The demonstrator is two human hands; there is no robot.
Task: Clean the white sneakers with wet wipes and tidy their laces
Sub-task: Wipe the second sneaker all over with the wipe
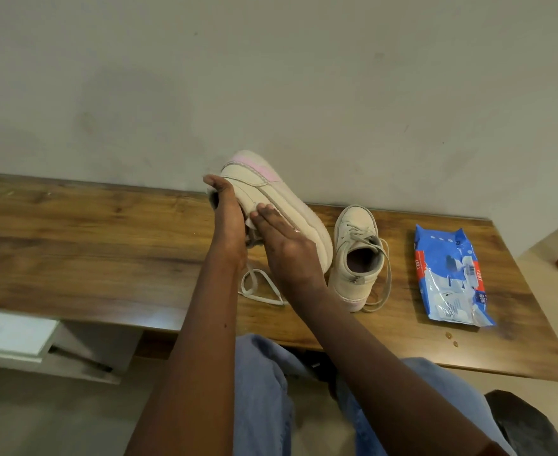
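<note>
While left hand [226, 222] grips raised sneaker [271, 192], right hand [284, 245] flat on its side, fingers straight

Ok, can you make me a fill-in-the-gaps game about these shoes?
The left hand grips a sneaker with a ____ patch.
The other sneaker stands on the table, to the held one's ____.
The wipes pack is mostly ____.
Missing words: pink, right, blue.

Single head-worn view, close, down onto table [90, 232]
</note>
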